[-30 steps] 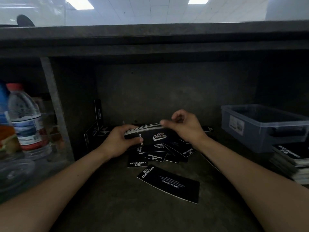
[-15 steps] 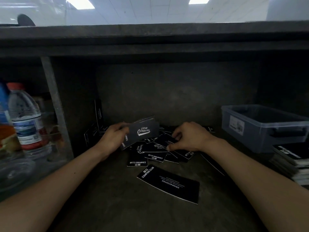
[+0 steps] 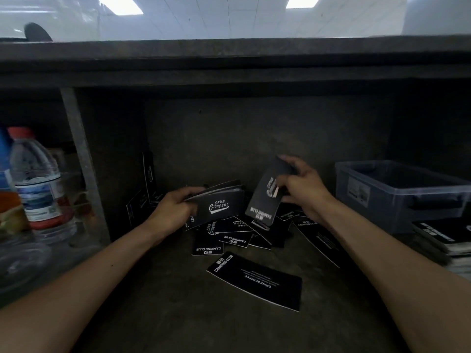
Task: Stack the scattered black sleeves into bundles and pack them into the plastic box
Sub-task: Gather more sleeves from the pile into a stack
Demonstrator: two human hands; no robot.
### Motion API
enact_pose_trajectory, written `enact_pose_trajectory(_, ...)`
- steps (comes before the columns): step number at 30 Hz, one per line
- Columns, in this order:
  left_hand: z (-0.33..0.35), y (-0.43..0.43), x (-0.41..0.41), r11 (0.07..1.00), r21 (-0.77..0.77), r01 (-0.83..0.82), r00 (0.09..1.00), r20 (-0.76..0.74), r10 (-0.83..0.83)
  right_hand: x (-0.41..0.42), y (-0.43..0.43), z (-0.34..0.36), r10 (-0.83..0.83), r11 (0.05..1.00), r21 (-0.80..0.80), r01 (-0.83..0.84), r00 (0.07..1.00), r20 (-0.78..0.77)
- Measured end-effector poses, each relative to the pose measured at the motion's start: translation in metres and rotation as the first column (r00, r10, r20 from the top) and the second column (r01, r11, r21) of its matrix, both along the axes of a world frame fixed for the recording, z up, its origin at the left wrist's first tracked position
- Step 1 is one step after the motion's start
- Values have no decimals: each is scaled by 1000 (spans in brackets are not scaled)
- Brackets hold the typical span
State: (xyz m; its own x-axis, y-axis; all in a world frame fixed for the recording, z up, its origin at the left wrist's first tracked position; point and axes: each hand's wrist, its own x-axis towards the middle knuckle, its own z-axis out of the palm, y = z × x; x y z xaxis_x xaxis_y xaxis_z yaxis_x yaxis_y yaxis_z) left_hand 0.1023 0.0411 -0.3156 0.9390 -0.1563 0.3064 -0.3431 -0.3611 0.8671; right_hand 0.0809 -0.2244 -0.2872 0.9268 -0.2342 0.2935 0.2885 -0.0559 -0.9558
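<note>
- left hand (image 3: pixel 173 212): fingers and thumb are curled round the left end of a bundle of black sleeves (image 3: pixel 219 203). the bundle is held roughly level above the pile, with its "club camping" print facing the camera.
- right hand (image 3: pixel 304 192): fingers and thumb pinch a single sleeve (image 3: pixel 266 200) by its upper part. the sleeve hangs nearly upright, slightly tilted, with its lower edge over the pile. it sits just beside the right end of the bundle; contact between the two cannot be told.
- loose pile (image 3: pixel 237 235): overlapping black sleeves lie flat on the shelf floor (image 3: pixel 165 322), under and between both hands. several show "camping club" print.
- lone sleeve (image 3: pixel 254 281): lies flat, apart from the pile and nearer the camera, with "drink&coffee" print facing up.
- long sleeve (image 3: pixel 318 240): lies flat at the right side of the pile, partly hidden by the right forearm.
- leaning sleeves (image 3: pixel 149 171): a few stand on edge against the left wall of the compartment, behind the left hand.
- plastic box (image 3: pixel 397 197): translucent, on the right of the shelf, well apart from the pile, with a label on its near wall. its contents cannot be told in the dim light.
- stacked sleeves (image 3: pixel 443 238): a stack sits just in front of the box at the right frame edge.
- water bottle (image 3: pixel 35 179): clear with a red cap, upright in the left compartment, beyond the metal post (image 3: pixel 79 161).
</note>
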Motion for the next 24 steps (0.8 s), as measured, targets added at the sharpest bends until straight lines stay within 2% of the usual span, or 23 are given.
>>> enact_pose_trajectory(4,0,0,-3,996,46,79,996,27,-80,6,8,-15,95,989,129,-78,987,-132)
enact_pose_trajectory(7,1,0,-4,993,66,96,994,45,-99,6,12,-21,67,998,14,-65,983,-171)
enact_pose_trajectory(9,1,0,-6,990,84,114,992,47,-118,5,12,-25,-16,990,-144,-8,987,-160)
enact_pose_trajectory(11,-1,-1,-8,987,98,129,988,70,-136,7,13,-32,-111,908,-417,37,982,-155)
enact_pose_trajectory(13,-3,-1,-7,986,102,133,984,102,-143,3,17,-34,-174,709,-705,31,976,-131)
enact_pose_trajectory(14,-3,-1,-6,985,109,130,983,116,-143,1,19,-33,-183,628,-778,29,977,-111)
enact_pose_trajectory(17,-4,1,0,987,115,115,984,124,-129,-6,22,-20,-214,541,-841,5,968,-133)
enact_pose_trajectory(20,-7,1,3,990,93,107,987,110,-117,-10,18,-9,-303,368,-920,-132,919,-253)
enact_pose_trajectory(22,-8,1,6,993,83,86,989,114,-95,-13,16,-5,-324,366,-909,-199,889,-324)
enact_pose_trajectory(24,-9,2,7,997,58,56,991,116,-62,-14,13,-2,-322,420,-882,-213,874,-365)
